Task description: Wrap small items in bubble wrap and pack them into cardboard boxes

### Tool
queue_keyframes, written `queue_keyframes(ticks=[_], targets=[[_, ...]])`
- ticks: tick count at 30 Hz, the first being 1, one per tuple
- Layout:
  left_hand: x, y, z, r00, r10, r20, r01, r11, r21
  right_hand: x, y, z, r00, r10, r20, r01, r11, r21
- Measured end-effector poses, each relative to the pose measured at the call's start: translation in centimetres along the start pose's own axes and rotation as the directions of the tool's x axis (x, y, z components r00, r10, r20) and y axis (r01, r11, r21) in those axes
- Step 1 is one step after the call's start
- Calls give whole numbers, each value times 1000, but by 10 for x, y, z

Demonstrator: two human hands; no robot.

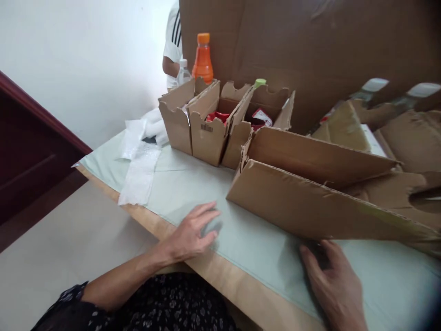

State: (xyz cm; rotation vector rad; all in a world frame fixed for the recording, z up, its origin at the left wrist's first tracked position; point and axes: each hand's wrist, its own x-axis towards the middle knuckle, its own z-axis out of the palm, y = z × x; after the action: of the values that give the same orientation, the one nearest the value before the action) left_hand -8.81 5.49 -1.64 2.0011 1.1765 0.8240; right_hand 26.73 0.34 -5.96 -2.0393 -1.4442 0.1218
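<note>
My left hand (193, 232) hovers at or rests on the table's front edge, fingers apart and nothing in it. My right hand (336, 280) is by the near wall of a long cardboard box (303, 202), thumb and fingers spread. Its fingertips come close to the box's lower edge; whether they touch it I cannot tell. The long box stands on the pale green cloth of the table (193, 184). Behind it to the left, smaller cardboard bins (208, 142) stand in a row, with red packets (217, 117) inside.
An orange bottle (203, 59) and a clear bottle (183, 73) stand behind the bins. White-capped bottles (374, 87) are at the right rear. White paper or wrap (139, 177) lies at the table's left. A tall cardboard panel (310, 55) closes off the back. A person's white sleeve (174, 37) shows beyond.
</note>
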Motion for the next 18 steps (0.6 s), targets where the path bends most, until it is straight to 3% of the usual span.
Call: queue_keyframes(ticks=[2,4,8,13,16,18], targets=[[-14,-14,-35,983,-2,-182,34,985,171,1,1,1,1000,10,-5,-10,1000,-26],[-28,-34,-70,934,1,-358,132,929,347,2,0,1,1000,7,-5,-7,1000,-22],[-51,-75,-115,891,-62,-449,332,764,553,4,-3,1,1000,20,11,-20,1000,-2],[-62,-97,-127,849,-162,-504,448,726,522,7,-12,-5,1000,28,3,-28,999,32],[-59,-87,-130,821,-146,-552,463,735,495,-3,-27,-20,998,13,-69,-9,998,60],[-55,-69,-124,799,-142,-584,451,784,426,-17,-40,-30,991,-27,-134,38,996,81]])
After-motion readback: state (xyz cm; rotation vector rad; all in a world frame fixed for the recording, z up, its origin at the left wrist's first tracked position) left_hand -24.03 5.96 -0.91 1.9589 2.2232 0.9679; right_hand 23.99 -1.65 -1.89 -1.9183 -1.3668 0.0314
